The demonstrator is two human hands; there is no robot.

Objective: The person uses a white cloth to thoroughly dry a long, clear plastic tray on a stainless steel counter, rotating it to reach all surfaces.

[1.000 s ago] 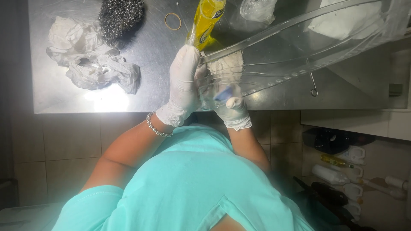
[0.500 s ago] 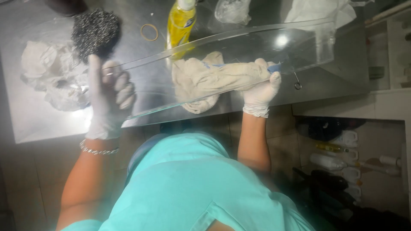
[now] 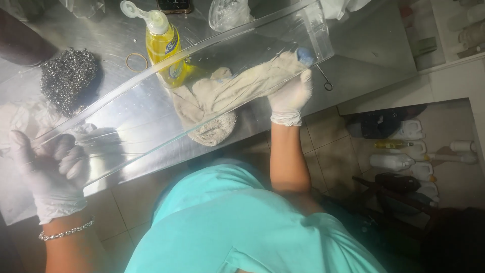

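A long clear plastic tray [image 3: 151, 108] is held at a slant over the steel counter [image 3: 374, 45]. My left hand [image 3: 48, 169], in a white glove, grips the tray's lower left end. My right hand [image 3: 292, 93], also gloved, presses a beige cloth [image 3: 227, 98] against the inside of the tray near its upper right end. The cloth hangs down in a bunch below the tray's edge. A yellow dish-soap bottle [image 3: 164, 43] stands behind the tray.
A steel-wool scrubber [image 3: 68, 76] and a rubber band [image 3: 136, 61] lie on the counter at the left, with crumpled plastic [image 3: 227, 12] at the back. Several bottles [image 3: 404, 156] stand on the tiled floor at the right.
My hands have moved apart along the tray: the left slid to its lower left end, the right carried the cloth toward the upper right end. The tray now lies lower and more stretched across the view.
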